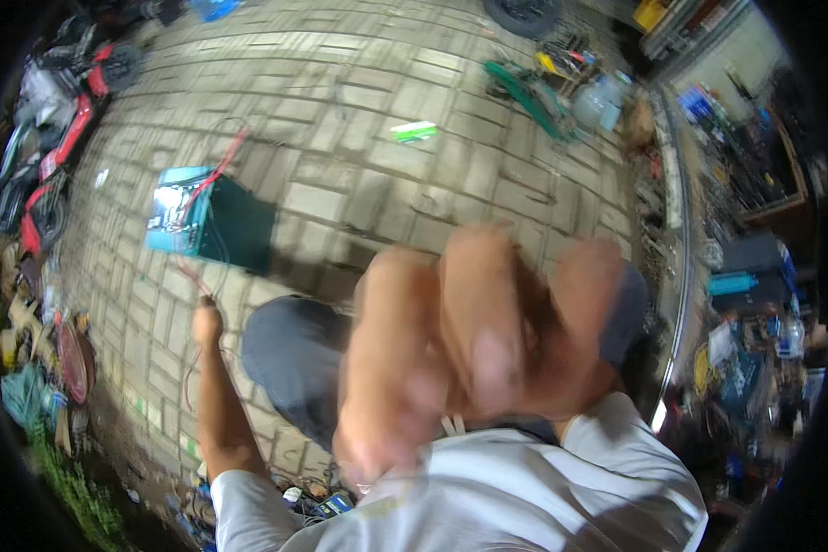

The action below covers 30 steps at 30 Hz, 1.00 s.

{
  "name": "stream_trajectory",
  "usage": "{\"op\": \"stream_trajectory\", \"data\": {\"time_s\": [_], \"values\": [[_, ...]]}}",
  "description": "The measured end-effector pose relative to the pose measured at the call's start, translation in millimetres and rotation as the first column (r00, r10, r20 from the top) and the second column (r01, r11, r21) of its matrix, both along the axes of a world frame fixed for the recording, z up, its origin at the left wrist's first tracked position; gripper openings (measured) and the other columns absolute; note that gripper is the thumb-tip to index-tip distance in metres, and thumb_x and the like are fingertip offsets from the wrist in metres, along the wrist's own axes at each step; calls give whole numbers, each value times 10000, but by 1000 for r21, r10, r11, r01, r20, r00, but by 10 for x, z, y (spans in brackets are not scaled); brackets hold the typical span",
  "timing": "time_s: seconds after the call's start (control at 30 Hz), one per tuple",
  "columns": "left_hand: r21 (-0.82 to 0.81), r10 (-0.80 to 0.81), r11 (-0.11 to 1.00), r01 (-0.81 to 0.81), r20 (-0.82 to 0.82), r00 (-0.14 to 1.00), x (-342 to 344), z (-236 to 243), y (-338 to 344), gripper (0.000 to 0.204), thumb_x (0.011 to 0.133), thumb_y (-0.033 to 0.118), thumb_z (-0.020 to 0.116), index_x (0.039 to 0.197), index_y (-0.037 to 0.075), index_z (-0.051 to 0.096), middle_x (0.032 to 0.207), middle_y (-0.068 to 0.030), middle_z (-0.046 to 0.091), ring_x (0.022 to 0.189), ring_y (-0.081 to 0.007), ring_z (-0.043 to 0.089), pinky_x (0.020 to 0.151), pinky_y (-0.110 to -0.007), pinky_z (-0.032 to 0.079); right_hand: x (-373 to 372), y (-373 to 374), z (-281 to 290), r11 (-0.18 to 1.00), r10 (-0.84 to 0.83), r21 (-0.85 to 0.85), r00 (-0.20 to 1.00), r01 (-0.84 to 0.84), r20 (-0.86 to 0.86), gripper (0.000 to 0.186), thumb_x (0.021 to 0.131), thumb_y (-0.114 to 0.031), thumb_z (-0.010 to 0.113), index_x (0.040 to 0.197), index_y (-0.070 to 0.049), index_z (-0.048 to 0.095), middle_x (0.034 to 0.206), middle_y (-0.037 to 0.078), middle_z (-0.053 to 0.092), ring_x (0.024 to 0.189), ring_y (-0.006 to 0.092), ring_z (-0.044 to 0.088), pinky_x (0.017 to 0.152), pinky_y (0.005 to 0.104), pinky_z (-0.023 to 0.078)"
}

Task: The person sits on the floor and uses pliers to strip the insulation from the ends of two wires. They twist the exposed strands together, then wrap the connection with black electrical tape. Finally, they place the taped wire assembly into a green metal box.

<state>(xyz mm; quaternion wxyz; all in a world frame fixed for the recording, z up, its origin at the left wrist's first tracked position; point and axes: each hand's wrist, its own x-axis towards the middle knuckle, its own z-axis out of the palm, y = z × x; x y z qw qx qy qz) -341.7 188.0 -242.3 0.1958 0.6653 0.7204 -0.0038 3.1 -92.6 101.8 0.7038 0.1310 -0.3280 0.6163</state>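
My left hand (pixel 209 324) is low on the left, closed around thin red and dark wires (pixel 189 269). These wires run up to a teal, box-shaped unit (pixel 241 224) that looks like a battery, standing on the paving. A red wire (pixel 219 170) crosses its pale, shiny labelled face. My right hand (pixel 478 331) is raised very close to the view, large and blurred by motion. Its fingers are bent but apart, with nothing visible between them, and it hides the ground and part of my lap behind it.
A bright green and white piece (pixel 415 132) lies on the paving bricks (pixel 359 101). A green metal part (pixel 529 97) and a tyre (pixel 524 14) are at the far right. Red motorbike parts (pixel 69 138) line the left side. Cluttered tools and a dark box (pixel 754 262) fill the right.
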Motion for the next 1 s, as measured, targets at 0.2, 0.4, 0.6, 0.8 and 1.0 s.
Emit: {"op": "stream_trajectory", "data": {"time_s": [0.2,0.4,0.6,0.8,1.0], "values": [[89,-82,992,90,-86,993,-780,-449,232,621,815,370,613,1257,-53,506,1199,-272,576,1140,-364,554,946,-400,433,-438,-778,373,989,-28,109,853,99,-522,646,953,-541,361,1127,72,468,1034,218,570,948,318,612,793,423,518],[-34,-254,966,257,70,965,-924,-494,93,497,897,288,554,1254,-54,506,1221,-217,585,1151,-313,557,958,-387,430,-595,-823,444,969,4,181,720,169,-693,796,915,-602,410,1196,143,421,1078,274,583,996,328,623,794,385,540],[-97,-81,982,164,569,818,-635,335,-159,442,929,251,523,1257,-45,508,1234,-187,584,1156,-297,554,971,-390,422,-724,-960,422,919,-331,-57,687,389,-647,673,918,-553,456,1130,82,535,1082,250,608,972,301,622,781,381,505],[43,-90,992,121,907,411,578,2314,-733,344,974,167,486,1271,-8,502,1234,-141,575,1154,-253,550,1022,-370,397,614,-1817,-259,654,-572,-263,692,709,440,456,866,-402,638,1064,0,554,1038,204,554,969,331,565,829,451,471],[417,-497,866,276,772,397,1143,3067,-1061,236,943,79,544,1153,-27,541,981,-76,585,856,-150,544,814,-274,458,2142,-3267,-599,-253,-322,122,-202,960,925,219,837,-87,679,1025,-2,606,837,111,613,763,187,572,741,342,476]]}}
